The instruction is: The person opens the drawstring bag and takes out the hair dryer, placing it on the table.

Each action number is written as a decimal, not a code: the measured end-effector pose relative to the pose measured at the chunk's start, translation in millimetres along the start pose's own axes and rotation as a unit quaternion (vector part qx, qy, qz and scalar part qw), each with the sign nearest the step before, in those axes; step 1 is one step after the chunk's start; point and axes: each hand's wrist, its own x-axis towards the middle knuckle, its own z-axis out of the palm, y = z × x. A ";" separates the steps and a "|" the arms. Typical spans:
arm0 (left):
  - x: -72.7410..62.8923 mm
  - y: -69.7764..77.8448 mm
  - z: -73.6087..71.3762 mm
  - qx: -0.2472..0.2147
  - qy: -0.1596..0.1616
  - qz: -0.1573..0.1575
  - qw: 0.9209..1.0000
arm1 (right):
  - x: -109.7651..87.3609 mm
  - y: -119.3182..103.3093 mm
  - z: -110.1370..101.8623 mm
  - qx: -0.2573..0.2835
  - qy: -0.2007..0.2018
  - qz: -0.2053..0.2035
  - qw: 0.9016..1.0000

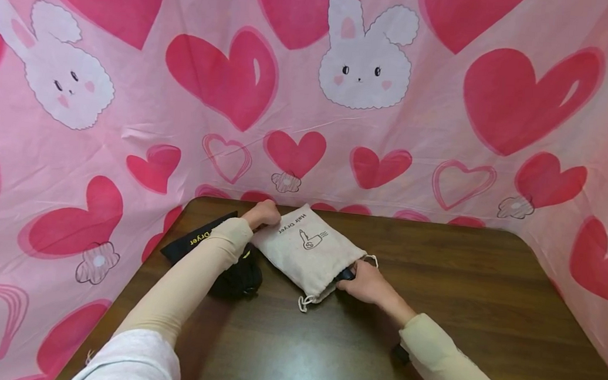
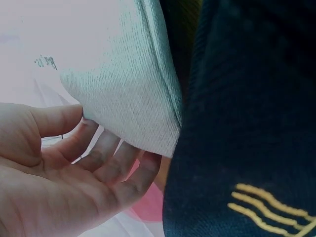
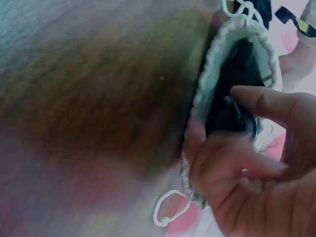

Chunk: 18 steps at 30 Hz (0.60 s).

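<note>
A cream drawstring bag (image 1: 299, 254) printed "Hair Dryer" lies slanted on the table, its mouth toward the right front. At its far-left corner, my left hand (image 1: 263, 213) pinches the cloth; the left wrist view shows thumb and fingers at the bag's edge. My right hand (image 1: 366, 281) is at the bag's mouth, gripping a black hair dryer (image 3: 234, 106) that lies mostly inside. Only its dark end (image 1: 348, 274) shows in the head view; the rest is hidden by cloth and fingers. The right fingers are blurred in the right wrist view.
Left of the cream bag lies a black drawstring bag (image 1: 237, 276) with yellow print, partly under my left forearm. White cord loops (image 1: 304, 303) hang from the cream bag's mouth. A brown wooden table (image 1: 467, 284) meets a pink heart-patterned cloth (image 1: 424, 133) behind.
</note>
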 end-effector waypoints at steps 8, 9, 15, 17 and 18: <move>0.0 -0.9 -0.6 0.008 0.007 0.014 1.000 | -22.1 -37.1 -16.7 0.179 -0.083 0.108 0.974; -0.5 -0.7 -0.4 0.008 0.009 0.015 1.000 | -22.4 -36.8 -16.3 0.192 -0.090 0.111 0.971; -2.3 -0.8 1.7 0.001 0.016 0.021 1.000 | -21.7 -33.4 -13.4 0.282 -0.128 0.117 0.944; -1.8 -1.4 2.2 -0.001 0.015 0.023 1.000 | -20.9 -33.6 -12.9 0.314 -0.138 0.120 0.932; -1.5 -1.5 2.0 -0.003 0.013 0.022 1.000 | -20.3 -33.6 -12.5 0.328 -0.140 0.123 0.926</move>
